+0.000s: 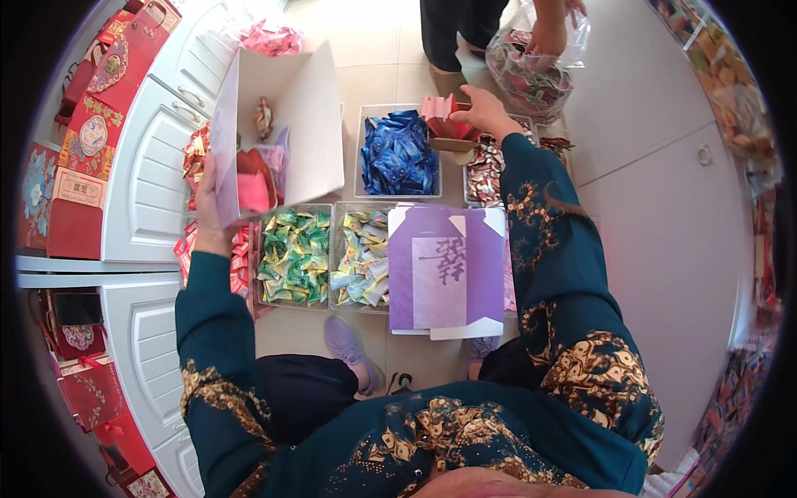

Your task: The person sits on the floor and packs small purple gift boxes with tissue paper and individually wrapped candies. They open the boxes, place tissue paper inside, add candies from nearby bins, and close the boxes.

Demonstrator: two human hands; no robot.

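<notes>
My left hand [209, 217] grips the edge of an open white box [307, 133], tilted up at the left. Inside it lie a brown wrapped piece [264, 118], a lilac packet [276, 162] and a pink-and-red packet [253, 189]. My right hand [486, 114] is closed on a pink-and-red folded packet [444, 112] over the far trays. Below it a tray of blue wrapped sweets [399, 155] stands beside brown-and-white wrapped sweets [486, 173]. Nearer me are green sweets [295, 256] and yellow-and-blue sweets [362, 253]. A purple box lid [446, 270] rests over the near right trays.
Another person's hand [548, 37] reaches into a clear plastic bag [531, 75] at the far right. White cupboards [149, 178] with red gift bags [104, 141] line the left side. A large pale panel [664, 207] stands right; my shoes [349, 344] are close behind the trays.
</notes>
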